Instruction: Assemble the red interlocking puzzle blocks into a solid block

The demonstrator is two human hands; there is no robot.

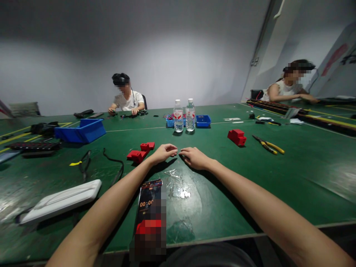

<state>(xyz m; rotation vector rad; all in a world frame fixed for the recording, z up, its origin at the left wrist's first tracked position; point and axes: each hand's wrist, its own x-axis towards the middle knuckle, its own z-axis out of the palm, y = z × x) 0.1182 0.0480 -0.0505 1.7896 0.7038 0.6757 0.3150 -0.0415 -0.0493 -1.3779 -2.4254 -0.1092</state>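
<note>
**benchnewbie:** ok so what's actually in your hands there? can't make it out.

**me:** honestly, nothing you can make out. My left hand (164,152) and right hand (194,157) are both stretched out over the green bench (292,185), fingertips almost meeting in the middle. Left one is loosely curled, fingers pinched toward the thumb, and if there's something tiny between them it's too small to tell. Right one lies palm down, fingers bent and relaxed, resting on the bench, gripping nothing I can see.

**benchnewbie:** and the red bits?

**me:** the closest red blocks (140,151) sit just beside my left hand, on its left, not touching it. Another red block (237,137) is off to the right, well apart from my right hand, with yellow-handled pliers (268,145) further right again. Straight ahead past my fingertips stand 2 water bottles (184,115) side by side, small blue trays behind them. Phone (150,207) lies between my forearms near the bench edge, some clear plastic wrap (178,185) right of it. Big blue bin (80,130) far left, white flat case (59,200) near left. 2 other people are sitting at the far side.
</note>
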